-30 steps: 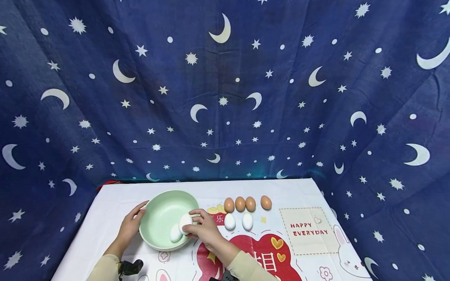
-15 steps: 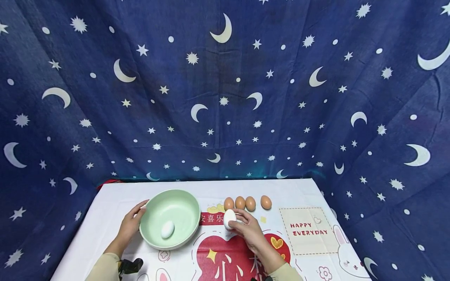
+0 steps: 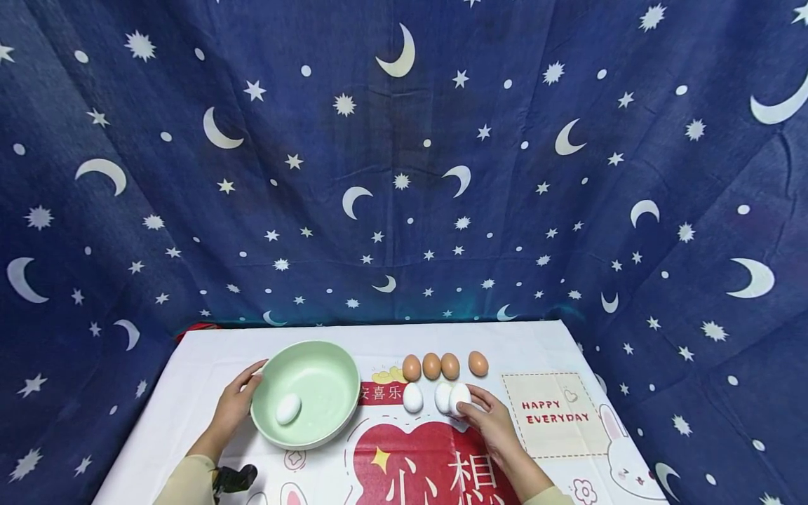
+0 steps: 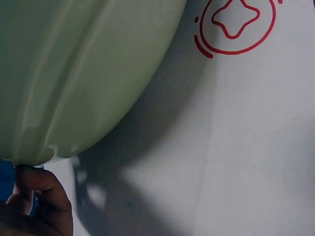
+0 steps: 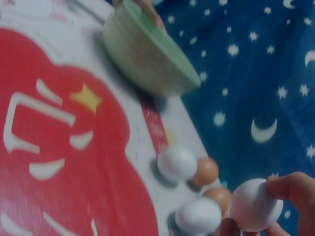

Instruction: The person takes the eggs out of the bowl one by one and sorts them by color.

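On the left side of the table stands a pale green bowl (image 3: 331,393), with one white egg (image 3: 288,409) lying inside. My left hand (image 3: 232,407) grips the bowl's left rim; the left wrist view shows its bent fingers (image 4: 42,179) at the edge. Between thumb and fingers, my right hand (image 3: 495,424) pinches another white egg (image 3: 461,400). That egg overlaps a second white egg (image 3: 441,397) on the table in the head view. To their left rests a further white egg (image 3: 413,398).
Several brown eggs form a row behind the white ones, the rightmost brown egg (image 3: 477,363) set apart from the others. A printed white tablecloth (image 3: 214,351) covers the table. A dark blue curtain (image 3: 404,210) with moons and stars hangs behind and at the sides.
My right hand has carried a white egg out of the bowl and rightward to the white eggs on the table. The egg left inside has rolled leftward. My left hand stays at the rim.
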